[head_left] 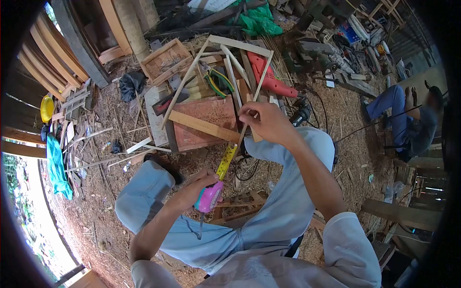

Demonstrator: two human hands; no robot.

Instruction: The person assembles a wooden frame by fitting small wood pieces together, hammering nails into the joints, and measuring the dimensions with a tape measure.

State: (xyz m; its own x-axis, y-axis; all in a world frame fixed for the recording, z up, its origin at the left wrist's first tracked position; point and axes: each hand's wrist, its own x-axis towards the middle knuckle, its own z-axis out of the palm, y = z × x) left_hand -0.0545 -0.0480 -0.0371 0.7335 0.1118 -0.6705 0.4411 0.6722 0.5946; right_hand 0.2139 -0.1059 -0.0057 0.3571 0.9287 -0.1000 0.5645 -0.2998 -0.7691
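My left hand [202,181] is closed round a pink and teal tape measure [209,198], low in the middle of the view. A short length of yellow blade [226,161] sticks out of it, up toward the lower end of a thin wood strip [259,81]. My right hand [259,120] pinches that strip, fingers closed. The strip reaches up to the corner of a slim wooden frame [240,45]. A flat light board [204,126] lies across a reddish wooden box [206,113] in front of me.
Beyond the box are a red power tool [271,81], a green and yellow handsaw [218,82] and a wooden tray [168,60]. A person [415,115] sits at the right. Sawdust and wood scraps cover the ground.
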